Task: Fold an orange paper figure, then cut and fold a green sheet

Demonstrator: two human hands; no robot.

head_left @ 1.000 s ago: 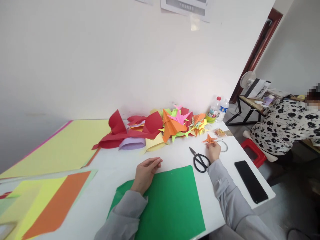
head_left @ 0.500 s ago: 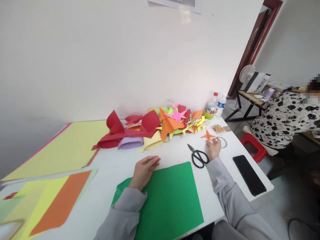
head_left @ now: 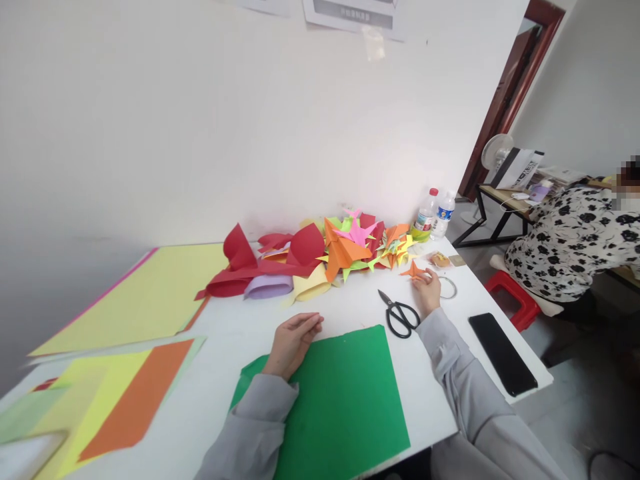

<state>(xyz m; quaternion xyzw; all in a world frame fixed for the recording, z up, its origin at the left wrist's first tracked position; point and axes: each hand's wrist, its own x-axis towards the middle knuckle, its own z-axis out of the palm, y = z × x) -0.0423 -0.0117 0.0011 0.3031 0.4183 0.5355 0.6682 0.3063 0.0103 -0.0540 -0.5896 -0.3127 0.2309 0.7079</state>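
Note:
My right hand [head_left: 428, 292] has its fingertips closed on a small orange folded-paper star [head_left: 413, 269] at the back right of the table. Its points stick out to the left of my fingers. Just left of my right wrist lie black-handled scissors [head_left: 402, 321], blades toward the back. Over the left part of a green paper sheet [head_left: 350, 400] is my left hand [head_left: 294, 341], thumb and fingers pressed together with nothing visible between them. Behind both hands is a pile of folded paper pieces, with a larger orange one [head_left: 344, 252] and a pink one [head_left: 361, 232].
Coloured sheets [head_left: 140, 393] and a big yellow sheet [head_left: 135, 293] lie to the left. Red paper shapes [head_left: 237, 250] stand along the wall. A tape ring [head_left: 454, 288], a black phone [head_left: 503, 353] and two bottles [head_left: 443, 215] are on the right. A person [head_left: 565, 240] sits beyond.
The orange paper star has turned and shifted slightly left, and my right fingers now overlap it. My left hand keeps its pose. The view has tilted slightly.

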